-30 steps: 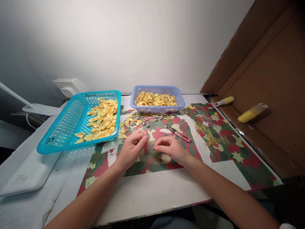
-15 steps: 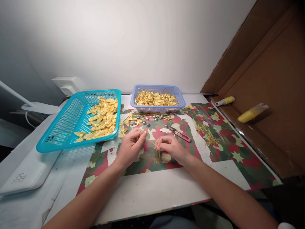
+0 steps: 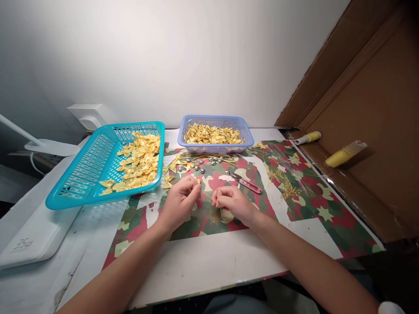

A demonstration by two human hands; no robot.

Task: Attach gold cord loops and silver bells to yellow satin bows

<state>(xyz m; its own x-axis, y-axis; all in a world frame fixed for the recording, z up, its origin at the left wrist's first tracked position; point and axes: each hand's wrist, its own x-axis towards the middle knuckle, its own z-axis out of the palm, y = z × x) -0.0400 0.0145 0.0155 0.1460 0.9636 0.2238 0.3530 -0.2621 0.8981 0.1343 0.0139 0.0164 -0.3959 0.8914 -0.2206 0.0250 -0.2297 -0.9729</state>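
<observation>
My left hand is pinched closed on a yellow bow, of which only a small edge shows past the thumb. A thin gold cord runs from it to my right hand, whose fingertips grip the cord. Just beyond my hands lie several small silver bells and a bundle of gold cords. Loose yellow bows rest near my left knuckles. Pink-handled thread snips lie past my right hand.
On the left, a teal basket of yellow bows overlaps a white power bank. A blue basket of corded bows stands at the back. Cord scraps litter the patterned sheet at right, near a cardboard wall holding yellow-and-white tubes.
My hands stay almost in place, with the cord still stretched between them. The whole view has shifted slightly.
</observation>
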